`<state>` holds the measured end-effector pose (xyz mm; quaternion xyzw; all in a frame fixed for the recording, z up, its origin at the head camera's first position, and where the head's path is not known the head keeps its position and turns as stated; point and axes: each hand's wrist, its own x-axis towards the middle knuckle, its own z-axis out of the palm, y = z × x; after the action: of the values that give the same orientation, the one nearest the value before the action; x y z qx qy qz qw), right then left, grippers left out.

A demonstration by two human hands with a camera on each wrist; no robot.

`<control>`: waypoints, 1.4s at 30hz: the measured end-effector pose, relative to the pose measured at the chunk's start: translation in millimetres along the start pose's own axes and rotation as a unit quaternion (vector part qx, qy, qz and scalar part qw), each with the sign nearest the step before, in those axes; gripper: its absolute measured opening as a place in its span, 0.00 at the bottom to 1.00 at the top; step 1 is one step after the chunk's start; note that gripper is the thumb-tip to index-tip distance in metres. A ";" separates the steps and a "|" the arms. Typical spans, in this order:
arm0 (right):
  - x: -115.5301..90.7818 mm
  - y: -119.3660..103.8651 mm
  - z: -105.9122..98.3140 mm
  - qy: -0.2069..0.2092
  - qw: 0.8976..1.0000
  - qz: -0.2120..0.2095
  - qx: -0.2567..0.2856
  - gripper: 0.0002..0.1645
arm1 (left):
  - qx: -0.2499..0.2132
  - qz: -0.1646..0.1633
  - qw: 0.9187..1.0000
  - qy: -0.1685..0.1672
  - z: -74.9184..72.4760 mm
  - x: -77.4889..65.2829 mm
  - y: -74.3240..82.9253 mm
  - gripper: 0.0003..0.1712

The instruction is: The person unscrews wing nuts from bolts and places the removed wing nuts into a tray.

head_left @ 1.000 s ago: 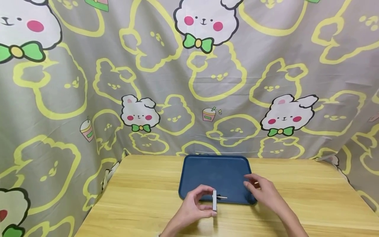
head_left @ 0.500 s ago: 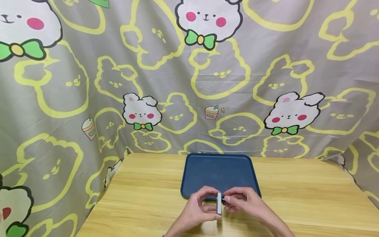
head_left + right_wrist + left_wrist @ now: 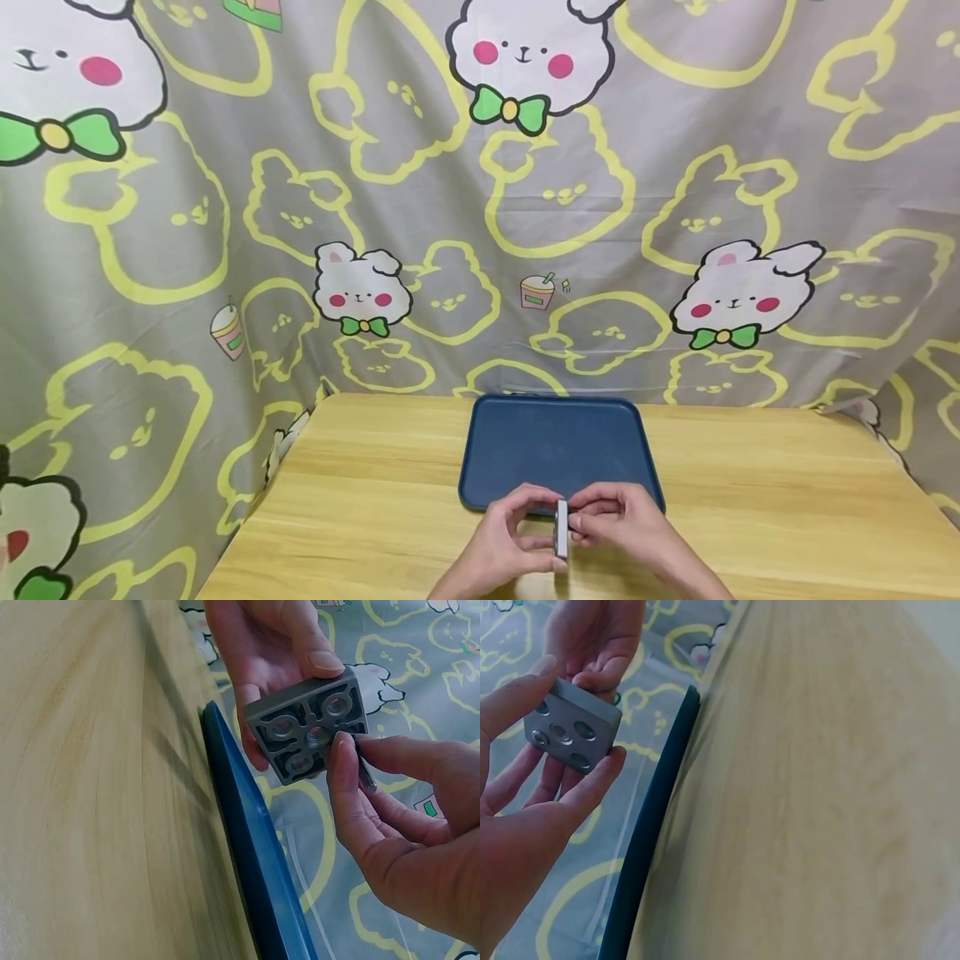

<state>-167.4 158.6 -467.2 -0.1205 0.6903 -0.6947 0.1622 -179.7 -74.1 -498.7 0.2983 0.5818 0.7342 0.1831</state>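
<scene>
My left hand (image 3: 506,537) holds a square grey metal plate (image 3: 562,530) on edge, thumb and fingers at opposite edges. In the left wrist view the flat face of the plate (image 3: 571,727) shows several round holes, with a screw head (image 3: 539,737) in one corner hole. The right wrist view shows its ribbed face, where a threaded screw shaft (image 3: 367,775) sticks out at a corner. My right hand (image 3: 630,525) pinches the screw close to the plate with thumb and forefinger. Those fingertips hide the base of the screw and anything on it there.
A dark blue tray (image 3: 555,442) lies on the wooden table (image 3: 360,492), just beyond the hands. Behind and to the left hangs a grey curtain (image 3: 442,200) with yellow outlines and white rabbit heads.
My right hand has moved left from beside the tray to the plate and now pinches the screw. The left hand and plate have shifted slightly right and nearer to me.
</scene>
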 end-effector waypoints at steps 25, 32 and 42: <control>-5.1 -3.6 24.8 0.118 0.788 -0.428 -0.426 0.01 | 0.009 -0.004 1.000 0.007 -5.2 -1.1 15.2 0.33; -3.9 -1.6 27.0 0.137 0.707 -0.472 -0.508 0.24 | 0.019 -0.018 1.000 0.016 -7.9 -1.0 17.4 0.34; -4.2 -2.8 27.1 0.135 0.732 -0.456 -0.488 0.20 | 0.018 -0.018 0.999 0.021 -6.4 -1.3 19.5 0.33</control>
<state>-153.1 135.3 -463.7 -0.3889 0.8111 -0.2613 -0.3501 -181.3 -84.7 -481.2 0.2756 0.6041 0.7263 0.1780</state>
